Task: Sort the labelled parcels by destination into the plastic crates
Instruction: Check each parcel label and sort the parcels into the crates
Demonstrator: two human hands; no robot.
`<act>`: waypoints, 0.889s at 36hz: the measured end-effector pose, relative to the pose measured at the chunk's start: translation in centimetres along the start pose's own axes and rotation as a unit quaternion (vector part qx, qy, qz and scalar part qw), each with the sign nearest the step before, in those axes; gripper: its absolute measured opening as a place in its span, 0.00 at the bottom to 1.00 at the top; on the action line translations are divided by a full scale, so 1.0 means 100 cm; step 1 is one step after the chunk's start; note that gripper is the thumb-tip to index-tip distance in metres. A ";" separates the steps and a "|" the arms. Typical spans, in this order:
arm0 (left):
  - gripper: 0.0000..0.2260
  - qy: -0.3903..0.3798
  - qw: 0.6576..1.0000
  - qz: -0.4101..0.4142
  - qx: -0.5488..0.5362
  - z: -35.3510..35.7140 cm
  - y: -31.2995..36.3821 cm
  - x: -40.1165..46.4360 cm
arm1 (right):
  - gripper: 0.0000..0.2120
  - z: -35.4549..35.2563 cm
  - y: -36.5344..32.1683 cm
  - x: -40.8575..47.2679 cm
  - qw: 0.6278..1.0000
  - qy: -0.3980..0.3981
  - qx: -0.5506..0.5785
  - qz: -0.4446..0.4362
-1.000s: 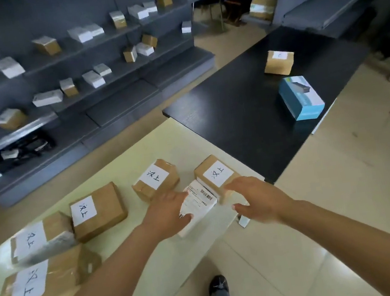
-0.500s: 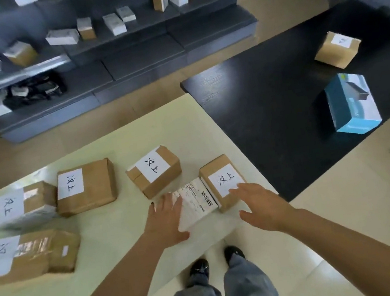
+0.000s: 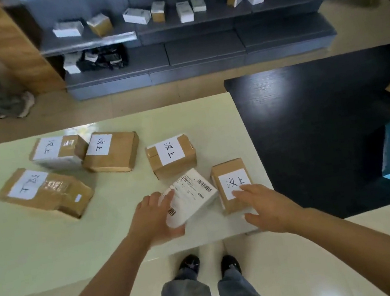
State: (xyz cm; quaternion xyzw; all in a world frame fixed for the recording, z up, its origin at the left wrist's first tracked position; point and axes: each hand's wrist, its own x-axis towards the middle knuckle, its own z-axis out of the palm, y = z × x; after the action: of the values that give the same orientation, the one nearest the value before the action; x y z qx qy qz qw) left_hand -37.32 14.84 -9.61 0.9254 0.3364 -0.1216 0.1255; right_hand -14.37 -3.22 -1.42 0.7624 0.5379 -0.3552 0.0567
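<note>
Slippage threatened the white barcoded parcel (image 3: 191, 198), tilted at the pale table's (image 3: 53, 255) near edge, since the left hand (image 3: 153, 219) only curled loosely round it while the right hand's (image 3: 267, 208) spread fingers (image 3: 241, 190) touched the neighbouring brown labelled box (image 3: 231, 182).

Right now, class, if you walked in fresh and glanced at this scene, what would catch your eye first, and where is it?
First, the two bare arms reaching in from below: the left hand grips a white parcel with barcode labels at the pale table's near edge, while the right hand rests its fingers on a small brown cardboard box with a handwritten white label beside it. Next, four more labelled brown parcels lie spread to the left.
</note>
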 end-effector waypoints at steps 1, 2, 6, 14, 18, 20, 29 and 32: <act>0.47 0.017 1.000 -0.007 -0.014 -0.003 0.000 -0.006 | 0.30 -0.005 -0.001 0.001 1.000 0.005 0.003 -0.006; 0.46 0.036 0.999 -0.010 -0.028 -0.008 0.001 -0.011 | 0.30 -0.009 -0.003 0.001 1.000 0.010 0.007 -0.010; 0.42 0.114 0.990 -0.018 -0.079 -0.034 0.006 -0.024 | 0.33 -0.029 -0.012 0.002 0.997 0.043 0.058 -0.019; 0.41 0.225 0.971 -0.025 -0.074 -0.116 0.030 -0.018 | 0.42 -0.070 -0.046 -0.004 0.980 0.113 0.113 -0.119; 0.44 0.199 0.976 -0.057 -0.069 -0.154 0.040 -0.017 | 0.45 -0.090 -0.062 -0.007 0.962 0.170 0.141 -0.158; 0.44 0.218 0.972 -0.061 -0.063 -0.170 0.047 -0.018 | 0.46 -0.098 -0.067 -0.007 0.955 0.199 0.144 -0.167; 0.29 0.191 0.923 -0.021 -0.333 -0.212 0.065 -0.006 | 0.48 -0.135 -0.075 -0.010 0.927 0.280 0.148 -0.200; 0.20 0.129 0.818 0.004 -0.561 -0.224 0.085 -0.006 | 0.51 -0.141 -0.076 -0.009 0.920 0.294 0.151 -0.210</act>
State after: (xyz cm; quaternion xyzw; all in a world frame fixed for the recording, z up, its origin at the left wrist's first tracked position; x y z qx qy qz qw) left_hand -29.06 15.19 12.93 0.7031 0.3560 0.2090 0.5790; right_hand -14.31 5.84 11.77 0.7017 0.6178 -0.1961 -0.2958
